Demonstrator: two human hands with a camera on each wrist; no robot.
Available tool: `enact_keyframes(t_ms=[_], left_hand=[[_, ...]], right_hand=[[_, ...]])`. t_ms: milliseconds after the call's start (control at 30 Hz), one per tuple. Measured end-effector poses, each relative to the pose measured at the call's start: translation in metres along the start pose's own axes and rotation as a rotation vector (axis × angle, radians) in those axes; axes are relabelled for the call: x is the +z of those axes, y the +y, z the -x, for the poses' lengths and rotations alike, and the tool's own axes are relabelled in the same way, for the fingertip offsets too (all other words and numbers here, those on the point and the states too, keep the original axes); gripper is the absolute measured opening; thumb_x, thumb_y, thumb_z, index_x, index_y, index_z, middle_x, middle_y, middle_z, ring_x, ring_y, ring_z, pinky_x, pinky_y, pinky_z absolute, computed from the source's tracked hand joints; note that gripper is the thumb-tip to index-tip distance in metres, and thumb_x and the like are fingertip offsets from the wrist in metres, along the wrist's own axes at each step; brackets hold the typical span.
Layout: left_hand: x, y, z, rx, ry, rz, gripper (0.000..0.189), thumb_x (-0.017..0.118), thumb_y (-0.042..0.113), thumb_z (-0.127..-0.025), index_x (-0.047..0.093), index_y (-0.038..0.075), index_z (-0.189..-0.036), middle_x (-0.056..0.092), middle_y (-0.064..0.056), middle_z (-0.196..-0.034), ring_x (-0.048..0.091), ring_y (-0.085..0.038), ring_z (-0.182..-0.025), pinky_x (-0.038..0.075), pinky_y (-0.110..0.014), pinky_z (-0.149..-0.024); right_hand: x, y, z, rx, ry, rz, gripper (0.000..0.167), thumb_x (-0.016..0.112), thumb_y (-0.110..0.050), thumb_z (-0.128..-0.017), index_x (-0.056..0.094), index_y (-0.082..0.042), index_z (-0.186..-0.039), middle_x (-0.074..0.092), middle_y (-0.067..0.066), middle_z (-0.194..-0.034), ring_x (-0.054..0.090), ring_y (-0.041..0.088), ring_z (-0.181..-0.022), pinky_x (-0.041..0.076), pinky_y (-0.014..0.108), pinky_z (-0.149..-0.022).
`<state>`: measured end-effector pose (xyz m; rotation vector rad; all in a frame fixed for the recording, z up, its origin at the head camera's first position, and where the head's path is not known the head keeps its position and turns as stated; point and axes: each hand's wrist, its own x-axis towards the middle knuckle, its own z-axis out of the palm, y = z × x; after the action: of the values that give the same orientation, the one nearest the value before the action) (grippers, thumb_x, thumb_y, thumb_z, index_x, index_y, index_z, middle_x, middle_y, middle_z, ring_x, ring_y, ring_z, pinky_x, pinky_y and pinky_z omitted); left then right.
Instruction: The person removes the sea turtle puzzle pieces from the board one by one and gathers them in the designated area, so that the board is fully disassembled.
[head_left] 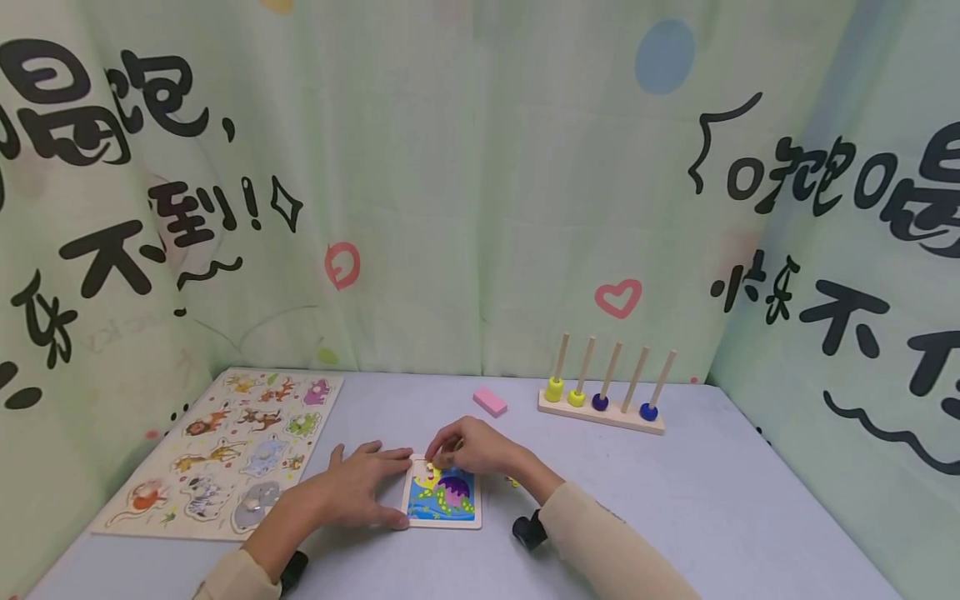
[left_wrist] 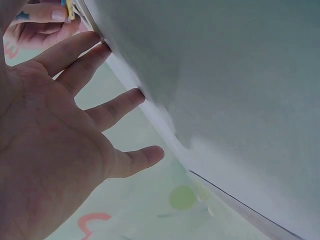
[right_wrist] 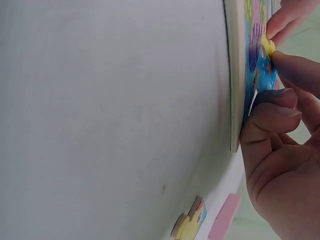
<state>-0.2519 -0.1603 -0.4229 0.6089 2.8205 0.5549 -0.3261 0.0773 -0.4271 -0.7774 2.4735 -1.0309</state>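
Note:
A small wooden jigsaw puzzle point(head_left: 442, 524) with a pale frame and a bright blue, purple, yellow and green picture lies on the table. Along its left side rests my left hand point(head_left: 356, 490), fingers spread and nearly straight, with fingertips and thumb at the frame. Over the puzzle's top edge, my right hand point(head_left: 474, 447) pinches a blue and yellow puzzle piece point(right_wrist: 266, 70) between thumb and fingers. That piece is tilted up from the board in the right wrist view. A loose yellow piece point(right_wrist: 189, 226) lies on the table right of the puzzle, mostly hidden by the right wrist in the head view.
A large animal peg board point(head_left: 217, 454) covers the table's left side. Behind the puzzle lies a pink block point(head_left: 491, 402). A wooden stand point(head_left: 600, 412) with upright pegs and yellow and blue beads is at the back right. Printed curtains surround the table point(head_left: 675, 517).

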Motion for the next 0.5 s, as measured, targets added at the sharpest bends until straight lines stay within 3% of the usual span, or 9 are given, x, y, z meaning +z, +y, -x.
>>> enact_keyframes(t_ms=[200,500], left_hand=[[0.0000,0.0002,-0.0011,-0.002,0.001,0.001,0.083,0.087,0.054,-0.081,0.062,0.014,-0.149,0.051,-0.001,-0.165,0.035,-0.049,-0.155,0.014,-0.091,-0.113],[0.0012,-0.0008,-0.0009,-0.007,-0.004,0.001,0.084,0.087,0.055,-0.081,0.059,0.016,-0.150,0.051,-0.002,-0.165,0.034,-0.049,-0.156,0.013,-0.090,-0.114]], right_hand=[[-0.0039,0.0048,0.0008,0.045,0.001,-0.075,0.013,0.072,-0.014,-0.100,0.081,-0.012,-0.109,0.076,0.001,-0.102,0.060,0.014,-0.088,0.050,0.025,-0.077],[-0.0041,0.0069,0.0016,0.034,-0.007,-0.094,0.014,0.070,-0.012,-0.101,0.082,-0.011,-0.108,0.075,0.000,-0.098,0.057,0.011,-0.076,0.047,0.022,-0.067]])
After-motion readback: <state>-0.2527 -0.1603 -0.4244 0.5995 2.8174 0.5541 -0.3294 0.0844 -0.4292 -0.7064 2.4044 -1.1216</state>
